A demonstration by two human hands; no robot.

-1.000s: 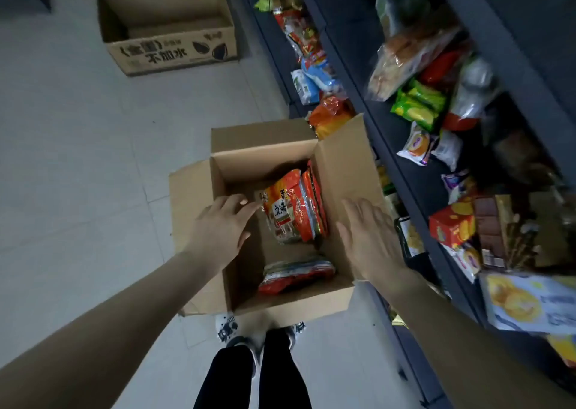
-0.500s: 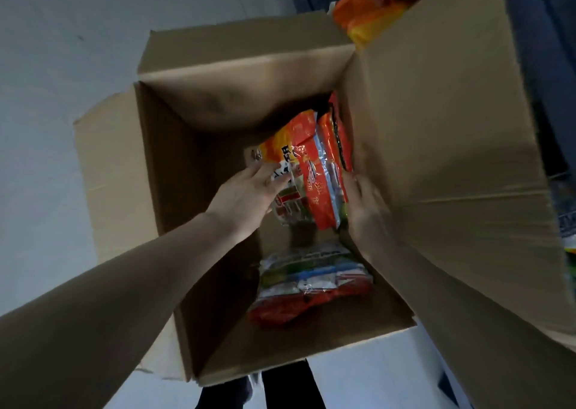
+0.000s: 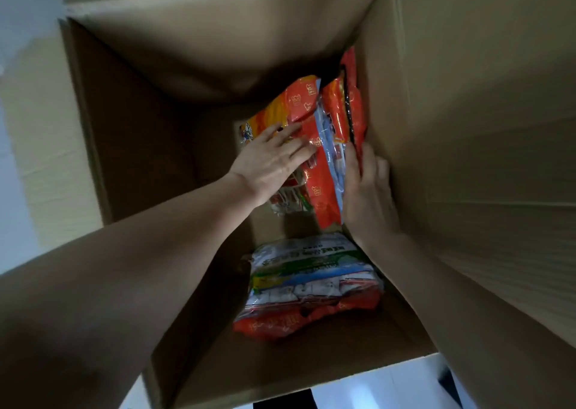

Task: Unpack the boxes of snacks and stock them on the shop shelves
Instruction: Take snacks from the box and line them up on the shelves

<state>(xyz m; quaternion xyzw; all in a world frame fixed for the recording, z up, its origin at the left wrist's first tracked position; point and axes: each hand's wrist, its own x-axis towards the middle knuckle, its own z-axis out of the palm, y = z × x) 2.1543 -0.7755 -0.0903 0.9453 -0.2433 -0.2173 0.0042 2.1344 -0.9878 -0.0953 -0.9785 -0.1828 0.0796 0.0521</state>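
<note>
Orange-red plastic snack packets [image 3: 322,190] stand inside the brown cardboard box [image 3: 467,128], against its right wall. Left hand [image 3: 274,162] presses flat-fingered on them. Right hand [image 3: 367,196] lies along their wall side, perhaps pinching one; I cannot tell.

Counted one cardboard box [image 3: 467,128], two hands in it (left hand [image 3: 274,159], right hand [image 3: 367,190]), at least three orange snack packs [image 3: 311,112] stood on edge with overlap hiding any further ones, and one flat multipack [image 3: 311,281] in white, green and red.
</note>
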